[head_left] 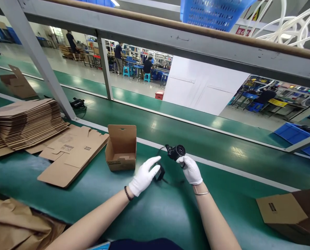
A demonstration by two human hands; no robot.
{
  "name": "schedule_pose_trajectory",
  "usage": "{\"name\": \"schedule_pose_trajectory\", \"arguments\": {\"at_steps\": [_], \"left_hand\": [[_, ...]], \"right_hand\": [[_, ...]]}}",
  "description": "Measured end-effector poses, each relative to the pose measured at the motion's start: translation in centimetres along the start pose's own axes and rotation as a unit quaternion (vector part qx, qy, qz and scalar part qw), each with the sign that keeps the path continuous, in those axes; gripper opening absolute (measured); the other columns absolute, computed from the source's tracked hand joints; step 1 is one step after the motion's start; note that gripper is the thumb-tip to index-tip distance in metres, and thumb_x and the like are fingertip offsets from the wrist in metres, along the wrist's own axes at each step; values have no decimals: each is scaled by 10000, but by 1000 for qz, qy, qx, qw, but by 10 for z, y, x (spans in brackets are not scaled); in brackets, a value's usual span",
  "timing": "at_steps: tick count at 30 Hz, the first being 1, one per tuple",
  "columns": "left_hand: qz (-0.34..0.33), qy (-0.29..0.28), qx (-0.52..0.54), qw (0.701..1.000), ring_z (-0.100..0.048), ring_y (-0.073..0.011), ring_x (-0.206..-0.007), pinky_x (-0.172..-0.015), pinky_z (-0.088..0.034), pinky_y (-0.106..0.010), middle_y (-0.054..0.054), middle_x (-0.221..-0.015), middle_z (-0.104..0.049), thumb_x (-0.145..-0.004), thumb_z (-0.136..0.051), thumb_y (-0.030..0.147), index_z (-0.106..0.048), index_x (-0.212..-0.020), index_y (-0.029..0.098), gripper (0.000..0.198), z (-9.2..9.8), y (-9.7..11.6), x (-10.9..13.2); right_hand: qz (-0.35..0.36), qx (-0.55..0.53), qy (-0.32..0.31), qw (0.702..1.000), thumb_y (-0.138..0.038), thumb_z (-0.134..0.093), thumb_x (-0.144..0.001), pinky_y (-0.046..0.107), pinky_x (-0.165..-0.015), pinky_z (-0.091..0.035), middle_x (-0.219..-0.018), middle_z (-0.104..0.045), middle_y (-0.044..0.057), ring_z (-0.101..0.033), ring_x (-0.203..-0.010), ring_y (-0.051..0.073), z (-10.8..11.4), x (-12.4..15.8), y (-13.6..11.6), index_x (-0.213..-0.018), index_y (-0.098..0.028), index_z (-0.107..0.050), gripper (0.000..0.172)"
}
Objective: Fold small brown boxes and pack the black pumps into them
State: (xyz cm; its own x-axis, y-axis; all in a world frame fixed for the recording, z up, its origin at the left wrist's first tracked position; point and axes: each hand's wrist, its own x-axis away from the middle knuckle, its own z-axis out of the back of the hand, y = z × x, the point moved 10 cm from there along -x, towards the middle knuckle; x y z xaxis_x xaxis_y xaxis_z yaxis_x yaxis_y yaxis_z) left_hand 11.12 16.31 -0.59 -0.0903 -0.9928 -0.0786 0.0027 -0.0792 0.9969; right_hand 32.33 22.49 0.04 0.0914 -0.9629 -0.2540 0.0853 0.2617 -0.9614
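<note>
Near the far edge of the desk [157,211], the right hand [192,171] is pinching a black device [173,152], the left hand [144,177] is spreading beside a block [160,173], and an open box [122,165] is showing its cardboard bottom.

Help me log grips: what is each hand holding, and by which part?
Right hand: the black device, held near its round grille. Left hand: at the black block; hold unclear.
</note>
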Motion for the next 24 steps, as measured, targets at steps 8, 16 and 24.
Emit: {"name": "schedule_pose_trajectory", "arguments": {"at_steps": [8,16,24], "left_hand": [[108,-127,333,928,-654,-237,-1001,-930,-484,-393,-135,-1081,-713,-806,-574,739,-675,-1167,156,694,-57,-13,-1],[55,-71,504,859,-618,-249,-1169,-1134,-392,-430,-49,-1229,-665,-700,-800,584,-651,-1179,238,610,-24,23,15],[-159,19,258,953,-670,-200,-812,-799,-561,-435,6,-927,-627,-637,-885,338,-305,-1451,387,1001,63,82,33]], "right_hand": [[77,-47,-184,979,-733,-402,-899,357,-651,-491,-598,-553,26,-551,-603,190,-74,40,-68,-600,-231,-511,594],[174,263,-283,906,-464,-393,-993,270,-568,-380,-629,-578,9,-493,-554,144,-124,68,-88,-650,-215,-583,465],[145,320,-298,887,-260,-602,-868,295,-643,-515,-845,-769,14,-709,-711,210,-121,74,-106,-925,-284,-744,156]]}}
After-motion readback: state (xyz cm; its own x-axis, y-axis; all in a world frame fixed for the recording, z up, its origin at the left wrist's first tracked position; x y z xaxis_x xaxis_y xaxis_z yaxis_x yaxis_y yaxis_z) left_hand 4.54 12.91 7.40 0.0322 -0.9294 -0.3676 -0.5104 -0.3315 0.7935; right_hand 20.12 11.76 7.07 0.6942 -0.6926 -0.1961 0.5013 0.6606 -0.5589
